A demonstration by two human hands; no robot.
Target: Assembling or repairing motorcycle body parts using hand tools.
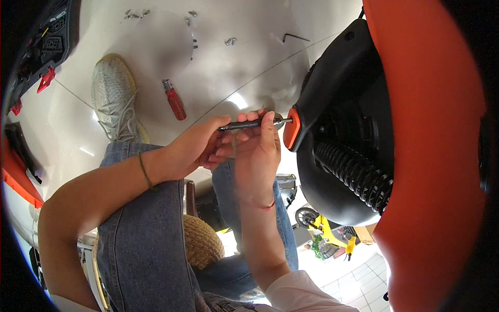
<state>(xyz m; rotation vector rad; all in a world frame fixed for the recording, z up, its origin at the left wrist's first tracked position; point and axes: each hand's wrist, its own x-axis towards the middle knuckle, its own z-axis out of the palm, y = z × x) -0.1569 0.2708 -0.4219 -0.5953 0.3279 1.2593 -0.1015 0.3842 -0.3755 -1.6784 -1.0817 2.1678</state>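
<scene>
Pinching the black-handled driver (243,125): left hand (189,149) fingers at its rear, right hand (261,143) fingers near its head | tip seemingly at the orange end piece (292,133), just beyond your right fingertips | tilting could cause slipping, scratching

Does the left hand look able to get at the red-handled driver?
Probably yes: nothing visible blocks the left hand from the red-handled driver, but it must first release the black-handled driver.

Driver (245,125) black and silver; small plate (292,130) orange; large panel (431,130) orange-red; coil spring (353,174) black; screwdriver handle (175,104) red; jeans (145,244) blue.
</scene>
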